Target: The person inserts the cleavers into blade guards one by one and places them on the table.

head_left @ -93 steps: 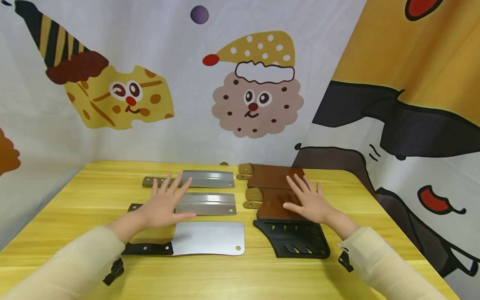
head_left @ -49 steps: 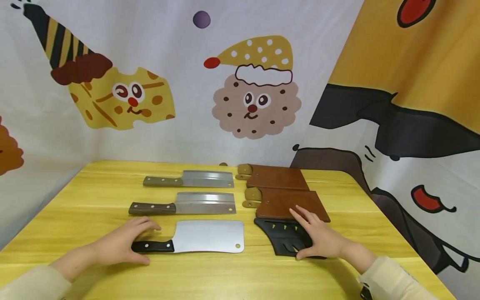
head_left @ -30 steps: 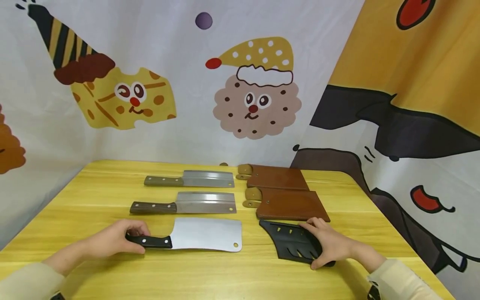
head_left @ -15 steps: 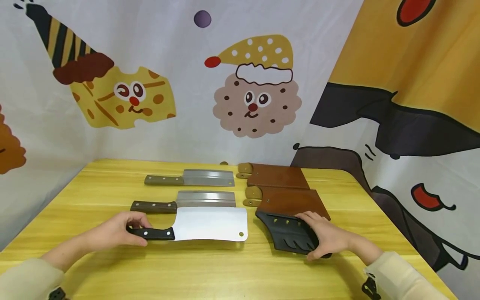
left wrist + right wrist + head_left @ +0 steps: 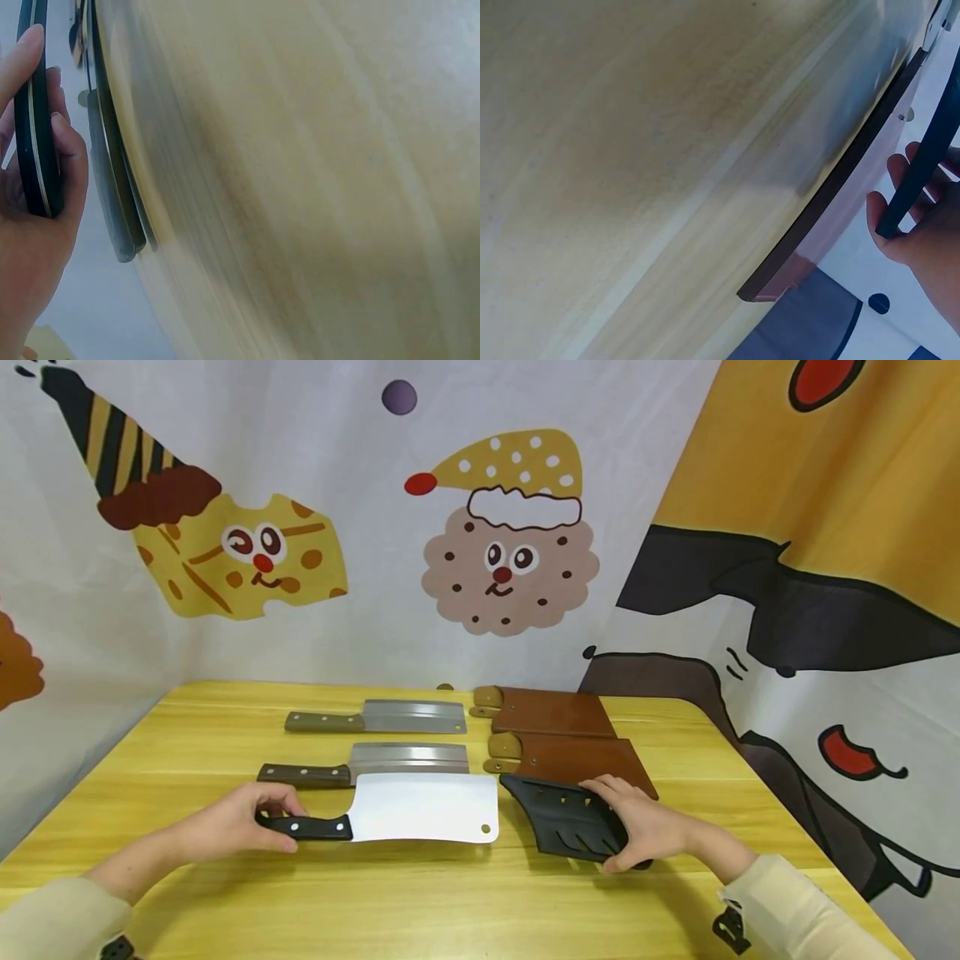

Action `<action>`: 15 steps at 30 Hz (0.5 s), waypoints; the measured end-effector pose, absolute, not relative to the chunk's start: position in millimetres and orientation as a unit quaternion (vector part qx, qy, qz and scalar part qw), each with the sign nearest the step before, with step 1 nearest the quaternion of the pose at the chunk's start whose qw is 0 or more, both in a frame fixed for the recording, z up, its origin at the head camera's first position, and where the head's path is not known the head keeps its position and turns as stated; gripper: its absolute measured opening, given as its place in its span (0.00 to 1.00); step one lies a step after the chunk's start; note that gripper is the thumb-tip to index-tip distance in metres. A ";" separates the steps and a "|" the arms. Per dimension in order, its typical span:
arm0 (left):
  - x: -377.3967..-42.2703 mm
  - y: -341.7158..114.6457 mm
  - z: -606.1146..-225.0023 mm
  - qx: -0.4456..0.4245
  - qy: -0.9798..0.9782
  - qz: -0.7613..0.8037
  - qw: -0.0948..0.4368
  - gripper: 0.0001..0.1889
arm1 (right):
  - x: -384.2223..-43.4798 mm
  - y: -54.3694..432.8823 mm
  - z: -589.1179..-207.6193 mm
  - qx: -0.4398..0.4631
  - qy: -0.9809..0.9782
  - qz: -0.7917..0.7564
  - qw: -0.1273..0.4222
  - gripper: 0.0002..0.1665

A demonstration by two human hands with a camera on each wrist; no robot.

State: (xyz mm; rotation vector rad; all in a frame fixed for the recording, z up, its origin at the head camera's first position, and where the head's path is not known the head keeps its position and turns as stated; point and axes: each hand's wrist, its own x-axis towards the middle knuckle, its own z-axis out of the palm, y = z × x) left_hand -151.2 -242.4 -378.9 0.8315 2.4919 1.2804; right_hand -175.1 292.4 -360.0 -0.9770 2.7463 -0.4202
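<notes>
My left hand [image 5: 243,821] grips the black riveted handle of a cleaver [image 5: 423,807], its broad blade pointing right with a hole near the tip corner. In the left wrist view the handle [image 5: 36,135] lies between thumb and curled fingers, clear of the tabletop. My right hand [image 5: 648,827] pinches the right end of a black slotted blade sheath [image 5: 562,818], thumb on the near edge, fingers at the far edge. The sheath's open left end faces the blade's tip, a narrow gap apart. In the right wrist view the sheath [image 5: 930,142] is held above the table.
Behind the held cleaver lie a cleaver with a dark wooden handle [image 5: 303,775] and one with an olive-brown handle [image 5: 324,722]. Two brown leather sheaths, one nearer [image 5: 592,764] and one farther [image 5: 555,712], lie at right on the wooden table [image 5: 420,910]. A cartoon-printed curtain [image 5: 375,652] hangs behind.
Both hands came down from hovering open. The left took the black-handled cleaver and the right the black sheath; both were lifted. Most recently the sheath moved left, closer to the blade.
</notes>
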 end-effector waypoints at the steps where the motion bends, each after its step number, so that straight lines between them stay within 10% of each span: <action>1: -151.1 -242.1 -379.0 0.285 0.847 0.435 0.108 0.12 | -175.0 292.2 -359.7 -0.330 0.928 -0.142 0.098 0.60; 15: -150.6 -239.7 -378.3 0.290 0.847 0.433 0.104 0.12 | -172.7 290.8 -358.5 -0.326 0.929 -0.140 0.105 0.61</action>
